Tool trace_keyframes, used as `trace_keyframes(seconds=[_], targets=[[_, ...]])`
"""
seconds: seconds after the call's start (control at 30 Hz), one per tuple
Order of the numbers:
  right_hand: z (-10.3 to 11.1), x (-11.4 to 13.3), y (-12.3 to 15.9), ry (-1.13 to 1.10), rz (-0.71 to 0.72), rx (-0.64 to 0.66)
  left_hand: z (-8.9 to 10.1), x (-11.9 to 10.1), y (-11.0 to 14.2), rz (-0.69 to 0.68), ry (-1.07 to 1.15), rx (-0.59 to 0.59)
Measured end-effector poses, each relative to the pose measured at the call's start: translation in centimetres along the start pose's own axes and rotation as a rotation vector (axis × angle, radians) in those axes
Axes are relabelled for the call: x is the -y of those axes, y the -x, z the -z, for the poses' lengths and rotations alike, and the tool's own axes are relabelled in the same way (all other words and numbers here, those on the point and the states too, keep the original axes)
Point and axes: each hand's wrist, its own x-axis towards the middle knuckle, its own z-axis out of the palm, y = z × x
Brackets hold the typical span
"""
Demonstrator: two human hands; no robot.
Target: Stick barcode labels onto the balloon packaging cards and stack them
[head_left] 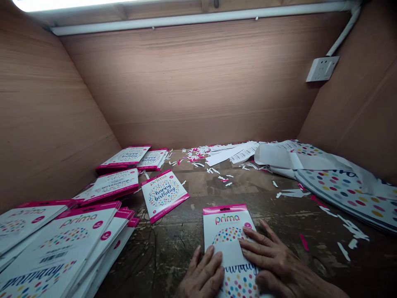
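Observation:
A white balloon packet [226, 236] with a pink top band, the word "prima" and coloured dots lies in front of me on the dark worktop. Across its middle runs a blank white patch, covering part of the printed lettering. My left hand [203, 275] rests on the packet's left edge, fingers extended and slightly bent. From the other side, my right hand [276, 256] lies over the packet's right edge, its fingers spread flat across the white patch. Neither hand is wrapped round anything. The packet's lower end runs out of view.
Stacks of similar packets [77, 231] fill the left side, and a single packet [164, 194] lies nearer the middle. White label strips [226, 156] and paper scraps lie at the back. Round dotted balloon sheets [350, 190] are on the right, below a wall socket [322, 69].

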Motion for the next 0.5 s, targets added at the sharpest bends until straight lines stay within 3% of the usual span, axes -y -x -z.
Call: trace_keyframes(seconds=[0.1,0.3,0.5], targets=[[0.3,0.4,-0.3,-0.014,-0.032,0.02,-0.2,0.4,-0.4,-0.106,-0.015,-0.02],[0.4,0.2,-0.5,0.021,-0.039,0.051,0.0,0.7,-0.7,-0.085,-0.042,0.048],[-0.5,-0.9,-0.5,-0.003,0.022,-0.019,-0.8,1.8,-0.5,-0.248,-0.127,-0.047]])
